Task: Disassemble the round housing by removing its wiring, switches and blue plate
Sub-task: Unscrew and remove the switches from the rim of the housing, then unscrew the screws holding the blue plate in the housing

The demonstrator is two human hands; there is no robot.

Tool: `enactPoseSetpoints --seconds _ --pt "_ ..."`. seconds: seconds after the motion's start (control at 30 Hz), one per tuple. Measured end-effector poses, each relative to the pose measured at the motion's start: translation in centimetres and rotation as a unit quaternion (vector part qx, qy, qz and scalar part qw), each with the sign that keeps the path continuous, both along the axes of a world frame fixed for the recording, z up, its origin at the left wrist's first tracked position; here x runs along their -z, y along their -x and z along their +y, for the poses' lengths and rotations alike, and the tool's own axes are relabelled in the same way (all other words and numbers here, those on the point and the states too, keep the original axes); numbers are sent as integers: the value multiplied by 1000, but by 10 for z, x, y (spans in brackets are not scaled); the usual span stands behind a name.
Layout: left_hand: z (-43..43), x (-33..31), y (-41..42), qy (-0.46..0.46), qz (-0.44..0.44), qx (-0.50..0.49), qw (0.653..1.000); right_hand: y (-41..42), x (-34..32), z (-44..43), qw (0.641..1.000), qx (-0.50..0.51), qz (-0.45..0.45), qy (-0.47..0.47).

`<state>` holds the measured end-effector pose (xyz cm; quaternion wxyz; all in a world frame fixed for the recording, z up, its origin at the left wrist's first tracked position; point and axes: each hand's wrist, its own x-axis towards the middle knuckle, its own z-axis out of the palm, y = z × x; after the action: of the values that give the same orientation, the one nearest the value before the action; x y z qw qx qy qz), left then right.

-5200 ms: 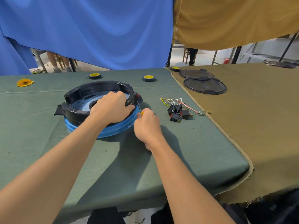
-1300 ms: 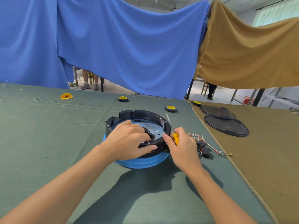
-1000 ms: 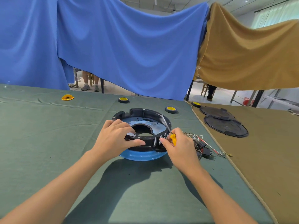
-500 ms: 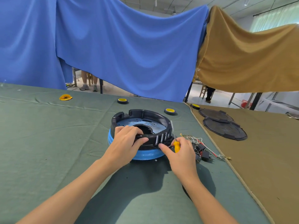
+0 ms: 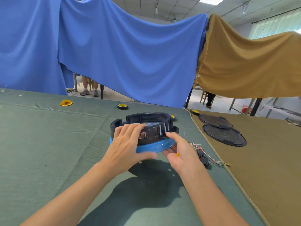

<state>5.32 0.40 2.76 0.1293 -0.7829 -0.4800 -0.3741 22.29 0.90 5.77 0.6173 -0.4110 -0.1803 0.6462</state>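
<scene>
1. Head view, what is hidden: the left hand (image 5: 127,144) covers the left stretch of the near wall of the round housing (image 5: 151,128), and its thumb (image 5: 150,156) is blurred. Of the screwdriver (image 5: 177,153) we see only a sliver of yellow handle in the right hand (image 5: 181,154) and a thin shaft tip beyond it. One tape roll (image 5: 173,116) is half hidden behind the housing. We cannot tell whether the housing's far edge touches the green cloth (image 5: 48,144). A person's legs (image 5: 88,88) are cut off by the blue drape (image 5: 122,54).

2. The housing is a black open ring with a notched rim and pale slots on its right wall, seated on the blue plate (image 5: 153,147). It sits mid-table between both hands, its near side apparently off the cloth, with a shadow below.
   - The left hand clasps it, fingers over the wall and thumb under the plate.
   - The right hand grips the screwdriver, its forefinger (image 5: 171,135) straight against the wall.
   - The wiring (image 5: 197,146) and the switches (image 5: 204,158) lie loose on the cloth just right of that hand.

3. A small label (image 5: 144,135) with red and white print sits on the near wall; we cannot read it.
</scene>
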Motion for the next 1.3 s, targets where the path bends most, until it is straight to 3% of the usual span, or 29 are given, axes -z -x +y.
enactPoseSetpoints --seconds 0.07,0.13,0.3,0.43,0.57,0.67,0.73,1.03,1.3 --pt "-2 0 5 -36 117 -28 992 -1 -7 1 1000 6 -10 3" --pt "0 1 5 -86 147 -53 984 -2 -12 1 1000 6 -17 -5" --pt "4 -11 3 -149 103 -63 981 -6 -11 -1 996 -22 -30 -86" --pt "2 -31 -6 -154 51 -42 986 -9 -6 0 994 5 -65 -89" --pt "2 -64 -16 -92 -131 -36 986 -7 -7 2 989 47 -100 -96" --pt "7 -85 -14 -15 -315 -21 949 -11 -9 8 981 60 -153 -102" --pt "10 -93 -11 10 -377 -27 926 -13 -9 11 973 69 -199 -91" --pt "18 -102 7 134 -542 -46 828 -18 -9 8 914 100 -386 -82" --pt "23 -78 26 279 -665 -64 690 -23 2 16 865 112 -486 -55"
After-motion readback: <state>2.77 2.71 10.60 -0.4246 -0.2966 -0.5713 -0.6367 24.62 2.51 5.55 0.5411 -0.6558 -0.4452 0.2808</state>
